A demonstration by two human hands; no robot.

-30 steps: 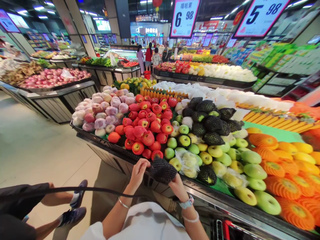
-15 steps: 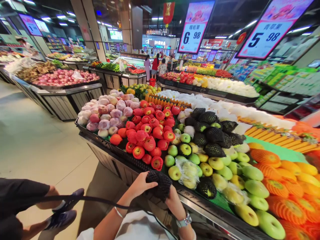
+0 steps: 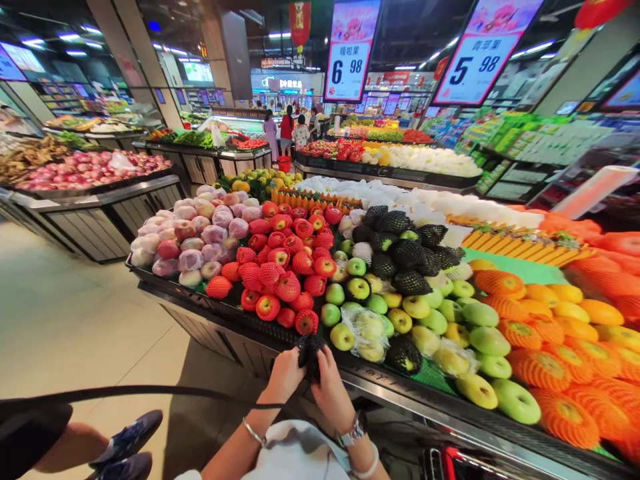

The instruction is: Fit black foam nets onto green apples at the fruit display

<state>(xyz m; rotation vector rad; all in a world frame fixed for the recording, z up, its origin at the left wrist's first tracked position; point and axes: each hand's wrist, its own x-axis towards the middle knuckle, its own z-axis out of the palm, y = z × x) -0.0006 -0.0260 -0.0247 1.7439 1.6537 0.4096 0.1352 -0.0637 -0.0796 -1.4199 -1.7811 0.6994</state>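
Both hands meet in front of the fruit stand's near edge, pinching a black foam fruit net (image 3: pixel 311 349) between them. My left hand (image 3: pixel 287 375) has its fingers closed on the net's left side. My right hand (image 3: pixel 332 387) grips the other side, thumb and fingers bent round it. Whether a fruit is inside the net cannot be made out. Just beyond lie red apples in red nets (image 3: pixel 287 287), green apples (image 3: pixel 341 337), and a heap of black-netted fruit (image 3: pixel 407 253).
Pink wrapped apples (image 3: pixel 191 260) fill the stand's left end; orange-netted fruit (image 3: pixel 575 407) lies at right. A black cord (image 3: pixel 150 390) crosses in front of my left forearm. Another person's shoes (image 3: pixel 133 437) are on the floor at lower left. Price signs (image 3: pixel 353 53) hang above.
The black net was spread wider across my hands; now it is bunched between my fingertips. My hands have drawn closer together and stand more upright. The view has turned right.
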